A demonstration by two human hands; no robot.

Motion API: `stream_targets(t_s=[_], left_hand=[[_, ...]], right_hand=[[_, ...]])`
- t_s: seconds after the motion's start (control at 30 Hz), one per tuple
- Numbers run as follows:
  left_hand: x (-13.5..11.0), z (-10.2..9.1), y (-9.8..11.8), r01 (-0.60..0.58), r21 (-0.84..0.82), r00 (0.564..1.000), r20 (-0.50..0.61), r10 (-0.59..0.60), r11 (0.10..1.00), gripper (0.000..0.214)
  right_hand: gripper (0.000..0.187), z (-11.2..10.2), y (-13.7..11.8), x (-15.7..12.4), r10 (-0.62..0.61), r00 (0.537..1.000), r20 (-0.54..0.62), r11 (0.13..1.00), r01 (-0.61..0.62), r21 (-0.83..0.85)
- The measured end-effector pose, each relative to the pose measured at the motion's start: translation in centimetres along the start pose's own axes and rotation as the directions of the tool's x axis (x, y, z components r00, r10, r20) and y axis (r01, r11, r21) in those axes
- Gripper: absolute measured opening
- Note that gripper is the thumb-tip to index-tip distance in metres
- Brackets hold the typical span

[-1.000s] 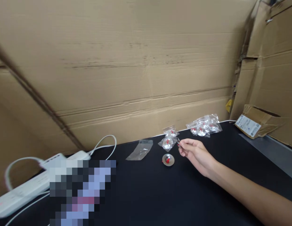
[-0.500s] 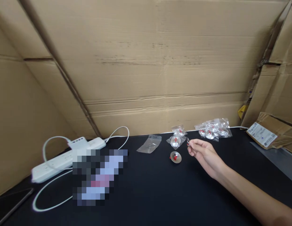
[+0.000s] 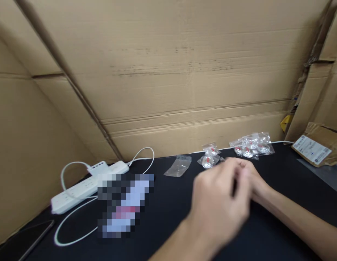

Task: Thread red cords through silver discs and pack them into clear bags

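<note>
My left hand (image 3: pixel 219 197) reaches in from the bottom, smeared by motion, and meets my right hand (image 3: pixel 254 177) above the black table (image 3: pixel 171 224). The right hand's fingers look curled together where the hands meet, and whatever they pinch is hidden. Just beyond the hands lie two small clear bags (image 3: pixel 209 159), each holding a metal disc with a red piece. The loose disc seen earlier is covered by my left hand. An empty clear bag (image 3: pixel 179 166) lies further left.
A pile of similar filled bags (image 3: pixel 251 146) sits at the back right. A white power strip (image 3: pixel 87 183) with its cable lies left, beside a pixelated object (image 3: pixel 125 203). Cardboard walls (image 3: pixel 171 72) surround the table. A labelled cardboard box (image 3: pixel 312 148) lies far right, a dark flat device (image 3: pixel 24 239) bottom left.
My left hand has come into view from below and moved up to the right hand, covering the loose disc. The right hand stayed near the small bags. The view shifted slightly.
</note>
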State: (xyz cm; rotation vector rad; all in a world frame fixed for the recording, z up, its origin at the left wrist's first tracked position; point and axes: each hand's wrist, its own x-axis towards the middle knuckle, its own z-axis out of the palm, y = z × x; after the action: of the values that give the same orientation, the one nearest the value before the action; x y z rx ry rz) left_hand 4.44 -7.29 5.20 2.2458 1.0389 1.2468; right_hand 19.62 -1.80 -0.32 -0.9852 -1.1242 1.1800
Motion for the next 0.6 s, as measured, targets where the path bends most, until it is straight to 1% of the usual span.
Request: stream_targets(t_s=[0.07,0.1,0.17,0.2,0.27,0.33,0.43,0.5,0.6], left_hand=[[1.8,-1.0,-3.1,0.017,0.128,0.995,-0.097,-0.004,0.992,0.016],[2.1,-1.3,-4.8,0.016,0.159,0.996,-0.090,-0.002,0.987,0.019],[2.0,-1.8,-7.3,-0.008,0.145,1.000,-0.004,0.008,0.989,0.035],[1.7,-1.8,-8.0,-0.004,0.114,0.999,0.046,-0.002,0.993,0.043],[1.3,-1.6,-8.4,-0.006,0.041,0.991,0.135,0.000,0.999,0.051],[1.0,-1.1,-8.1,0.001,-0.032,0.984,0.178,0.005,0.999,0.049],[0.7,-0.3,-7.7,0.048,-0.135,0.987,0.158,-0.026,0.990,0.042],[0.6,0.1,-7.8,0.086,-0.199,0.989,0.136,-0.059,0.976,0.043],[0.4,0.5,-8.0,0.114,-0.285,0.988,0.130,-0.080,0.952,0.045]], right_hand=[[0.032,0.1,0.2,-0.1,-0.013,1.000,0.003,0.999,0.013,0.037],[0.031,0.1,0.3,-0.1,-0.012,1.000,0.016,0.999,0.011,0.049],[0.029,0.3,0.5,-0.3,-0.014,0.999,0.046,0.998,0.012,0.056],[0.028,0.4,0.6,-0.4,-0.018,0.998,0.059,0.998,0.014,0.058],[0.027,0.6,0.7,-0.6,-0.025,0.996,0.082,0.998,0.020,0.066],[0.026,0.8,0.6,-0.9,-0.027,0.995,0.097,0.997,0.020,0.074],[0.026,1.0,0.5,-1.3,-0.019,0.994,0.109,0.997,0.010,0.082],[0.027,1.1,0.5,-1.4,-0.030,0.994,0.101,0.997,0.023,0.071],[0.027,1.1,0.5,-1.2,-0.070,0.993,0.096,0.998,0.070,0.000]])
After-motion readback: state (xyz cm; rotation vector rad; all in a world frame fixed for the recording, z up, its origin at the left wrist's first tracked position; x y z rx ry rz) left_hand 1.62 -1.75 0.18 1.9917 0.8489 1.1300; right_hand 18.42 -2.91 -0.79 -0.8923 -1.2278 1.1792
